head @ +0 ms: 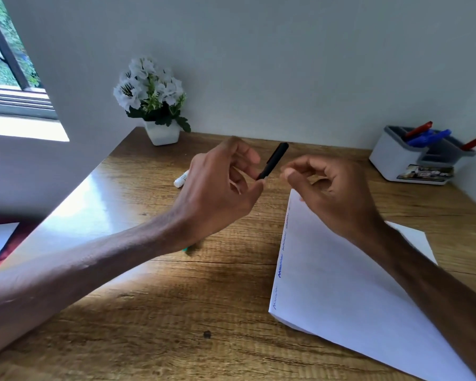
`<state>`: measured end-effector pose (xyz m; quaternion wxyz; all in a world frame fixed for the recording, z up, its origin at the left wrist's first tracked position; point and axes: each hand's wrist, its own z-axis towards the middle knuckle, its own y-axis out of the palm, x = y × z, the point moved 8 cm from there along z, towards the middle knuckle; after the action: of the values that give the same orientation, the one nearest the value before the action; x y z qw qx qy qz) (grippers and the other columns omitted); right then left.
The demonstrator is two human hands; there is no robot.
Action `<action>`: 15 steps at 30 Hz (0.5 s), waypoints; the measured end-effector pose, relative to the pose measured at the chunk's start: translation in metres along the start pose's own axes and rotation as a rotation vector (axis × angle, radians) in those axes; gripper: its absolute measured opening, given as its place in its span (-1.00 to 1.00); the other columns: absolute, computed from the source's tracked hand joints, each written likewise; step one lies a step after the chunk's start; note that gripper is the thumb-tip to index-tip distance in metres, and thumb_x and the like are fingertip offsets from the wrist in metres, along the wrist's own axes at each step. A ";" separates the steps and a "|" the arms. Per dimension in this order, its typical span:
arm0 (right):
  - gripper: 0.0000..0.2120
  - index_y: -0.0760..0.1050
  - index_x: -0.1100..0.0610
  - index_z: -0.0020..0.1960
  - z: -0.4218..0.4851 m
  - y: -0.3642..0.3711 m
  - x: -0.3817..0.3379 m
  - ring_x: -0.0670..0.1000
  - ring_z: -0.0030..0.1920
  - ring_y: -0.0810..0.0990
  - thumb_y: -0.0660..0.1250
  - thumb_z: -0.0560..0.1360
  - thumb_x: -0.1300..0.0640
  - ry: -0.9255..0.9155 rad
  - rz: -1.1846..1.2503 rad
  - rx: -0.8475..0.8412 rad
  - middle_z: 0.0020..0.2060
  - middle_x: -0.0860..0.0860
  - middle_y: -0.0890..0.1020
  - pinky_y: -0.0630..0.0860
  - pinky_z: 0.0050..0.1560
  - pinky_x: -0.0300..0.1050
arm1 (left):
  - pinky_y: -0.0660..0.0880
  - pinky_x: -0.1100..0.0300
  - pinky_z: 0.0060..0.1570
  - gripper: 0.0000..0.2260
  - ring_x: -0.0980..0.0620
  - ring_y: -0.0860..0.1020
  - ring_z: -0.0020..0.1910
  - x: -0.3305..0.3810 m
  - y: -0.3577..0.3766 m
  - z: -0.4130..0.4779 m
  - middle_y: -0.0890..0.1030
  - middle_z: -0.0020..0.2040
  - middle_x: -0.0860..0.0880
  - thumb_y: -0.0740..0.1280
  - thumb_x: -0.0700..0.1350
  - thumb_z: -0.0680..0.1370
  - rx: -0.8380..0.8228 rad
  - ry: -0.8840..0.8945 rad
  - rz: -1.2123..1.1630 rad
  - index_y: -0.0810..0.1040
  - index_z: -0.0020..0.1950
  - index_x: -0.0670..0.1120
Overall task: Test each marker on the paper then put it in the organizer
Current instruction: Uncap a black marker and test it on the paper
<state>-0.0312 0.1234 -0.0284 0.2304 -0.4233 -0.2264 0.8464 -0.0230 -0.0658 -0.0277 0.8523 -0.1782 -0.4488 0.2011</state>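
Note:
My left hand [220, 185] holds a black marker [273, 161] above the wooden desk, its free end pointing up and to the right. My right hand [330, 193] hovers just right of the marker with curled fingers and holds nothing, a small gap between them. The white paper [341, 276] lies under my right arm, with scribbled test lines along its left edge. A grey and white organizer [396, 158] stands at the back right with red and blue markers in it. Another white marker [181, 180] lies on the desk behind my left hand, partly hidden.
A white pot of white flowers [160, 105] stands at the back of the desk against the wall. A window is at the far left. A small green object [186, 248] peeks out below my left wrist. The wooden desk [176, 312] reaches to the near edge.

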 end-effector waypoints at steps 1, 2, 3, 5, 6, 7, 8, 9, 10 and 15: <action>-0.85 0.71 0.08 0.00 0.000 0.001 0.001 -0.04 -0.12 0.73 0.42 0.59 0.03 0.065 0.076 -0.002 -0.14 -0.09 0.75 0.68 -0.21 -0.03 | 0.62 0.24 -0.31 -0.70 0.10 0.68 -0.27 0.004 0.001 -0.002 0.69 -0.12 0.10 0.58 -0.09 0.46 0.008 0.018 -0.018 0.58 0.10 -0.06; -0.80 0.71 0.12 0.00 0.001 0.003 0.002 -0.01 -0.14 0.74 0.41 0.59 0.00 0.122 0.178 -0.016 -0.15 -0.03 0.76 0.68 -0.22 0.01 | 0.63 0.21 -0.32 -0.72 0.09 0.68 -0.26 0.008 0.002 -0.004 0.69 -0.11 0.10 0.58 -0.10 0.46 0.013 0.034 -0.032 0.58 0.09 -0.07; -0.78 0.71 0.18 -0.01 0.001 0.006 0.002 0.01 -0.15 0.75 0.40 0.60 0.03 0.168 0.282 -0.036 -0.16 0.02 0.77 0.69 -0.23 0.03 | 0.63 0.20 -0.32 -0.74 0.08 0.68 -0.25 0.010 0.003 -0.006 0.69 -0.10 0.10 0.58 -0.10 0.46 0.013 0.047 -0.042 0.60 0.07 -0.07; -0.80 0.69 0.26 0.03 0.000 0.009 -0.001 0.06 -0.14 0.77 0.39 0.60 0.12 0.231 0.432 -0.063 -0.16 0.10 0.77 0.70 -0.20 0.00 | 0.65 0.20 -0.30 -0.77 0.10 0.69 -0.22 0.014 0.007 -0.008 0.69 -0.09 0.10 0.58 -0.08 0.47 -0.002 0.058 -0.063 0.63 0.04 -0.09; -0.81 0.68 0.27 0.05 -0.001 0.011 -0.001 0.09 -0.14 0.77 0.38 0.61 0.15 0.257 0.492 -0.066 -0.15 0.13 0.77 0.71 -0.16 -0.01 | 0.65 0.21 -0.27 -0.78 0.12 0.70 -0.19 0.015 0.009 -0.009 0.70 -0.08 0.10 0.58 -0.07 0.48 -0.015 0.064 -0.076 0.64 0.05 -0.09; -0.82 0.67 0.29 0.07 -0.002 0.011 -0.001 0.11 -0.13 0.77 0.37 0.61 0.18 0.283 0.552 -0.067 -0.13 0.15 0.77 0.71 -0.11 -0.03 | 0.66 0.22 -0.24 -0.78 0.14 0.70 -0.16 0.016 0.011 -0.010 0.71 -0.07 0.10 0.57 -0.07 0.49 -0.028 0.076 -0.088 0.66 0.07 -0.09; -0.81 0.65 0.30 0.09 -0.002 0.010 0.001 0.12 -0.11 0.77 0.34 0.63 0.19 0.314 0.618 -0.058 -0.11 0.16 0.77 0.70 -0.08 -0.05 | 0.66 0.23 -0.22 -0.79 0.16 0.70 -0.13 0.017 0.012 -0.011 0.72 -0.05 0.11 0.56 -0.07 0.50 -0.040 0.093 -0.098 0.66 0.08 -0.09; -0.81 0.64 0.30 0.10 -0.001 0.007 0.004 0.11 -0.10 0.76 0.32 0.64 0.20 0.348 0.683 -0.040 -0.11 0.16 0.76 0.69 -0.06 -0.07 | 0.66 0.25 -0.21 -0.81 0.17 0.70 -0.12 0.019 0.014 -0.012 0.72 -0.05 0.11 0.54 -0.07 0.52 -0.049 0.112 -0.102 0.67 0.09 -0.09; -0.81 0.64 0.29 0.10 0.000 0.003 0.008 0.09 -0.12 0.75 0.30 0.65 0.20 0.382 0.738 -0.015 -0.13 0.15 0.75 0.68 -0.06 -0.08 | 0.65 0.27 -0.20 -0.83 0.17 0.70 -0.11 0.021 0.014 -0.013 0.72 -0.05 0.12 0.52 -0.08 0.54 -0.052 0.133 -0.101 0.67 0.09 -0.09; -0.82 0.68 0.21 0.10 0.006 -0.016 0.019 -0.07 -0.33 0.47 0.31 0.65 0.19 0.381 0.676 0.017 -0.31 0.00 0.57 0.46 -0.39 -0.26 | 0.65 0.22 -0.19 -0.85 0.11 0.68 -0.03 0.019 0.015 -0.014 0.68 0.03 0.10 0.45 -0.16 0.59 -0.027 0.184 -0.068 0.61 0.15 -0.11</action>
<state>-0.0433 0.1462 -0.0277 -0.0200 -0.6218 -0.0201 0.7827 -0.0042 -0.0449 -0.0291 0.8938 -0.1920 -0.3771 0.1487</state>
